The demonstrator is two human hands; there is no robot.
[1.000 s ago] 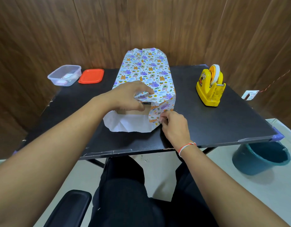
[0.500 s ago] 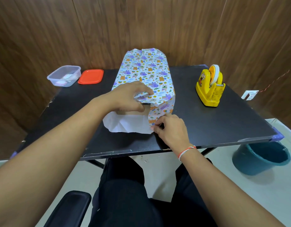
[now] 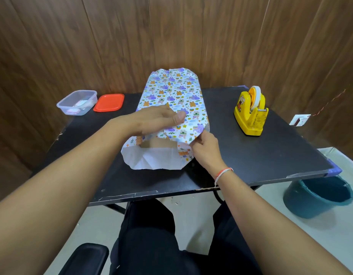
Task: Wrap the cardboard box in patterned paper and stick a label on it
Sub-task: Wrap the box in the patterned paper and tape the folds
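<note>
Right hand (image 3: 204, 149) risen, lifting paper (image 3: 177, 100) corner; left hand (image 3: 153, 121) flattened.

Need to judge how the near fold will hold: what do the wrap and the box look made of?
Patterned paper: thin paper, printed outside, plain white inside, slight sheen; it keeps sharp creases.
Cardboard box: brown matte card, judging by the bare end showing in the open near flap; thickness cannot be told.

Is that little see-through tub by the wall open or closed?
Open: the clear plastic tub has no lid on; its flat orange lid lies beside it.
</note>
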